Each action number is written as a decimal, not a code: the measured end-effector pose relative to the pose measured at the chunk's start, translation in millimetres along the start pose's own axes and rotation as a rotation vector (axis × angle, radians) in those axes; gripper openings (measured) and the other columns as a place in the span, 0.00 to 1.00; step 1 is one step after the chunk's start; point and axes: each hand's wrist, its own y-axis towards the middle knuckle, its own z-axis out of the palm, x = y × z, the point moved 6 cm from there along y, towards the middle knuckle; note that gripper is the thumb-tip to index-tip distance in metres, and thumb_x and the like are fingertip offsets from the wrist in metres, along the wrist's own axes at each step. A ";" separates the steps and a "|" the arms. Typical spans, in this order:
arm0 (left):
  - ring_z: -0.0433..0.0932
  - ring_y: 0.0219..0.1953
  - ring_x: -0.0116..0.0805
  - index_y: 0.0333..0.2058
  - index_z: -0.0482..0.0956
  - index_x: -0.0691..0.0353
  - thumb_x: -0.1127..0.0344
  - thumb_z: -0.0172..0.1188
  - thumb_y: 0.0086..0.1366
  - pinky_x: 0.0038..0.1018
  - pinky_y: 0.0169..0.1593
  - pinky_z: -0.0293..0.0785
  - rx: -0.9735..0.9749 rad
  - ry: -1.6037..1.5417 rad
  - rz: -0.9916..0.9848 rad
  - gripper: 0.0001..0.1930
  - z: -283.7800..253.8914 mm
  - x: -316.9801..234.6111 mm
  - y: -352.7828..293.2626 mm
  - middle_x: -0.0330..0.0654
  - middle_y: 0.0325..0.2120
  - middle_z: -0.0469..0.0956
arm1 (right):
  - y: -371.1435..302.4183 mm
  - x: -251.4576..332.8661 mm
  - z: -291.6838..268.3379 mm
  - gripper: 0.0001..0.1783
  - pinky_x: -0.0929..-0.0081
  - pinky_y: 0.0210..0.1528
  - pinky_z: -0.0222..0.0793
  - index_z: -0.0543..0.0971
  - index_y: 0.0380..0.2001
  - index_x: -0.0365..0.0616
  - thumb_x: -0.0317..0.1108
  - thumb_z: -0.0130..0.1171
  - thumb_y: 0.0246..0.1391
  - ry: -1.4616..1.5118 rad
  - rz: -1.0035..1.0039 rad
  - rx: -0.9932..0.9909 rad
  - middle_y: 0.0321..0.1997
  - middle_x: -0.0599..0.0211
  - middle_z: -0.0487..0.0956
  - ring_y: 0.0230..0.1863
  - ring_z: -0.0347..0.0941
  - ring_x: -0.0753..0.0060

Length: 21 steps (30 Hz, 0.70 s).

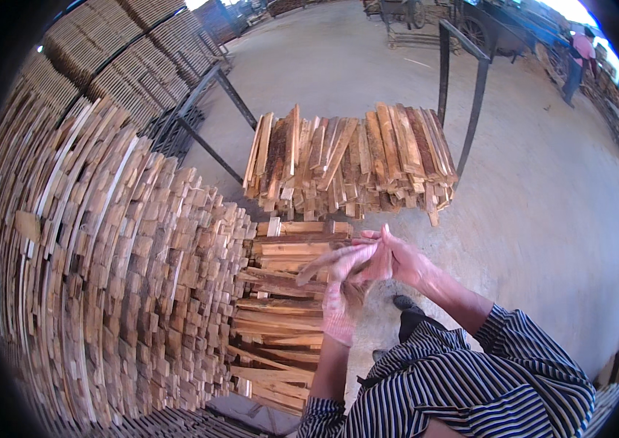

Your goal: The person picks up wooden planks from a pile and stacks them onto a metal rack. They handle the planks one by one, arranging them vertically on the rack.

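Logged remotely by me: left hand [347, 264] in pink knit glove [333, 301], toward four o'clock, right hand [403, 257] against it, both grips unreadable; step, I judge, glove fitting; next move calls for a settled cuff [338, 327]; wood strips [276, 319] at six o'clock.

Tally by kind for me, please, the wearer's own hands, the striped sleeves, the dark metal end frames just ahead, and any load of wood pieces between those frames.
Hands: 2 (left hand, right hand)
Striped sleeves: 2 (left sleeve, right sleeve)
Metal end frames: 2 (left frame, right frame)
Wood load: 1
Total: 7
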 end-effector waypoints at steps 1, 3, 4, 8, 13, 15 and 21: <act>0.78 0.50 0.34 0.57 0.73 0.62 0.57 0.60 0.67 0.30 0.55 0.76 -0.077 0.058 0.071 0.23 -18.9 -3.0 3.3 0.43 0.50 0.76 | -17.1 -5.4 21.1 0.30 0.48 0.60 0.73 0.62 0.65 0.40 0.52 0.43 0.71 -0.055 -0.017 0.037 0.63 0.51 0.73 0.61 0.74 0.53; 0.81 0.43 0.32 0.52 0.74 0.61 0.67 0.62 0.62 0.26 0.45 0.80 -0.231 0.167 0.082 0.19 -68.4 -2.2 19.9 0.40 0.38 0.81 | -27.3 -22.5 21.3 0.28 0.54 0.58 0.76 0.62 0.65 0.41 0.44 0.51 0.69 -0.303 -0.077 0.057 0.59 0.54 0.77 0.57 0.77 0.57; 0.81 0.42 0.32 0.52 0.74 0.61 0.67 0.62 0.62 0.26 0.45 0.80 -0.231 0.199 0.103 0.19 -66.6 4.3 23.3 0.40 0.38 0.81 | -37.0 -22.3 9.6 0.29 0.57 0.56 0.77 0.62 0.66 0.41 0.41 0.55 0.68 -0.434 -0.124 0.031 0.57 0.55 0.79 0.55 0.78 0.59; 0.81 0.43 0.32 0.53 0.74 0.59 0.68 0.65 0.63 0.28 0.46 0.81 -0.363 0.260 0.144 0.20 -74.6 29.7 36.4 0.39 0.47 0.78 | -47.1 -23.1 -49.0 0.22 0.73 0.43 0.80 0.71 0.59 0.37 0.36 0.57 0.67 -0.328 -0.182 -0.220 0.46 0.61 0.84 0.42 0.83 0.68; 0.80 0.48 0.37 0.55 0.75 0.62 0.71 0.61 0.66 0.33 0.51 0.80 -0.209 0.301 -0.118 0.19 -56.9 85.2 48.0 0.42 0.49 0.79 | -72.2 6.5 -52.4 0.24 0.73 0.48 0.75 0.73 0.61 0.40 0.43 0.53 0.68 0.034 -0.398 0.060 0.49 0.66 0.82 0.45 0.79 0.76; 0.81 0.46 0.38 0.51 0.77 0.65 0.69 0.60 0.67 0.32 0.52 0.79 -0.235 0.245 -0.351 0.15 -60.4 157.1 63.7 0.43 0.45 0.82 | -80.4 -5.8 -182.0 0.24 0.74 0.48 0.74 0.73 0.61 0.39 0.43 0.52 0.69 0.056 -0.323 -0.370 0.51 0.65 0.82 0.47 0.79 0.75; 0.79 0.48 0.37 0.55 0.76 0.64 0.55 0.62 0.68 0.31 0.51 0.78 -0.427 0.747 -0.140 0.23 -73.1 125.2 54.1 0.43 0.48 0.79 | -72.7 46.1 -162.3 0.18 0.69 0.41 0.73 0.80 0.41 0.44 0.49 0.58 0.64 -1.052 -0.305 -0.836 0.35 0.64 0.82 0.38 0.78 0.69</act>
